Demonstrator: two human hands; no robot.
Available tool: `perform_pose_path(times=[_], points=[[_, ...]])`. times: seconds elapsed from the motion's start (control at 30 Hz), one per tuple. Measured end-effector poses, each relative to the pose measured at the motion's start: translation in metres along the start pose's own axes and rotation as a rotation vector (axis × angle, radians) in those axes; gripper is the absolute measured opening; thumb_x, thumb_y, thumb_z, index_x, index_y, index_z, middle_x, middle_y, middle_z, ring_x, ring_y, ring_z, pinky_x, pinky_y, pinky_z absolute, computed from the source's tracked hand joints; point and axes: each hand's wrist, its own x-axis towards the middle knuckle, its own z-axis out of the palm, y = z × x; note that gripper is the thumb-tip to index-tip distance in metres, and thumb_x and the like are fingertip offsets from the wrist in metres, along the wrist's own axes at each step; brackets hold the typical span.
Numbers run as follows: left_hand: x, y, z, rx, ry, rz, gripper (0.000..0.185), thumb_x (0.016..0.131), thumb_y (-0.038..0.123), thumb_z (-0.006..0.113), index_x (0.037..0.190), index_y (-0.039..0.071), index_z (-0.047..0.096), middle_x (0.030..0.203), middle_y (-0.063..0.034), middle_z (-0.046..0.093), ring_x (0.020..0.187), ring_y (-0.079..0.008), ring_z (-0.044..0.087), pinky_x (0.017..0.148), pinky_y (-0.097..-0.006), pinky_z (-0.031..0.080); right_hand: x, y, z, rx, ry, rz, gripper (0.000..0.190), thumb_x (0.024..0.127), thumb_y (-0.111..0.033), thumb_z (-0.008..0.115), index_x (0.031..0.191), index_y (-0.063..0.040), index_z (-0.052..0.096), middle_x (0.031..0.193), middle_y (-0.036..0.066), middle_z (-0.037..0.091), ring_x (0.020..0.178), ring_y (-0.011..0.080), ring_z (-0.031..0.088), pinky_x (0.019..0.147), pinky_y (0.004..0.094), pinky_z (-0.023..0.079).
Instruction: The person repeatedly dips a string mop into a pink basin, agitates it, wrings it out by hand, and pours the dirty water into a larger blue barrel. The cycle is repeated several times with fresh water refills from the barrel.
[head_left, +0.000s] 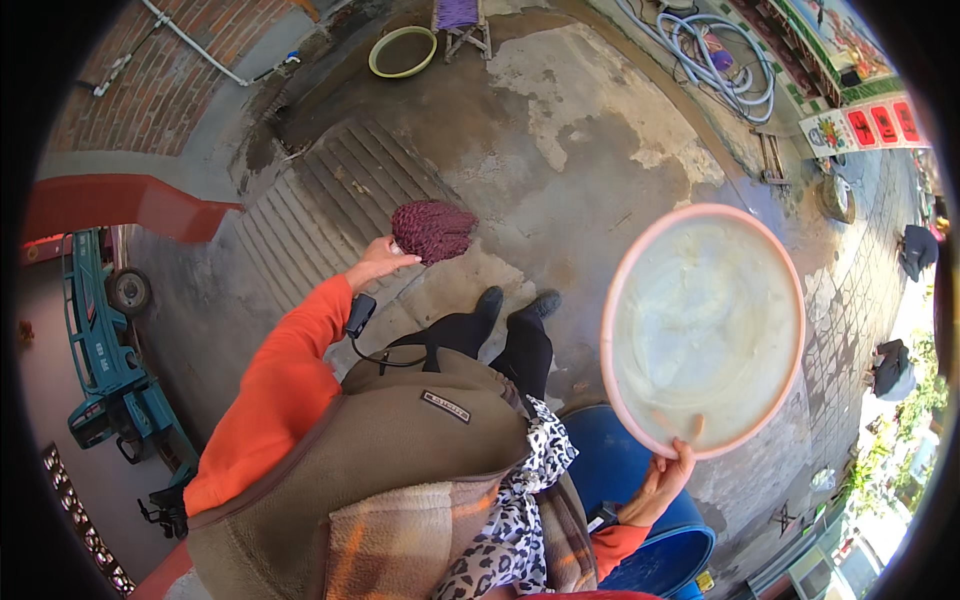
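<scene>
My left hand pinches a bunched maroon mesh cloth or net by its near left end and holds it out over the concrete ground. In my right hand is the near rim of a large round translucent basin or lid with a pink edge. It is tilted up, and its wide face shows; fingers show faintly through it. Whether it is a basin or a lid, I cannot tell. Beneath my right forearm and partly behind the round piece stands a blue plastic barrel.
A ribbed concrete ramp lies ahead on the left. A yellow-rimmed basin and a small stool stand beyond. Coiled hose lies at the upper right. A teal three-wheeled cargo vehicle is at the left; wet patches mark the ground.
</scene>
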Motion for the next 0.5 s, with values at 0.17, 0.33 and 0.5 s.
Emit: perform_pose_path(times=[0.17, 0.33, 0.5], points=[[-0.012, 0.015, -0.043, -0.166, 0.124, -0.117, 0.055, 0.074, 0.021, 0.080, 0.120, 0.000, 0.058, 0.110, -0.0058, 0.065, 0.098, -0.0145, 0.060, 0.088, -0.0287, 0.046, 0.091, 0.024, 0.150, -0.062, -0.379, 0.253, 0.062, 0.077, 0.003, 0.053, 0.138, -0.004, 0.043, 0.091, 0.006, 0.057, 0.050, 0.0066, 0.040, 0.035, 0.0164, 0.028], [-0.017, 0.032, -0.081, -0.110, 0.247, -0.058, 0.058, 0.072, 0.020, 0.082, 0.120, -0.003, 0.057, 0.111, -0.0079, 0.065, 0.102, -0.0153, 0.060, 0.091, -0.0299, 0.046, 0.173, 0.065, 0.310, -0.232, -0.510, 0.384, 0.061, 0.078, 0.001, 0.052, 0.138, -0.003, 0.040, 0.090, 0.005, 0.053, 0.053, 0.0070, 0.039, 0.036, 0.0172, 0.026], [0.019, 0.011, -0.130, -0.215, 0.282, -0.085, 0.057, 0.071, 0.018, 0.082, 0.118, -0.003, 0.058, 0.109, -0.0076, 0.066, 0.100, -0.0152, 0.061, 0.091, -0.0299, 0.046, 0.225, 0.126, 0.453, -0.417, -0.668, 0.480, 0.050, 0.079, 0.002, 0.052, 0.128, 0.000, 0.041, 0.081, 0.003, 0.048, 0.050, 0.0065, 0.036, 0.035, 0.0175, 0.025]])
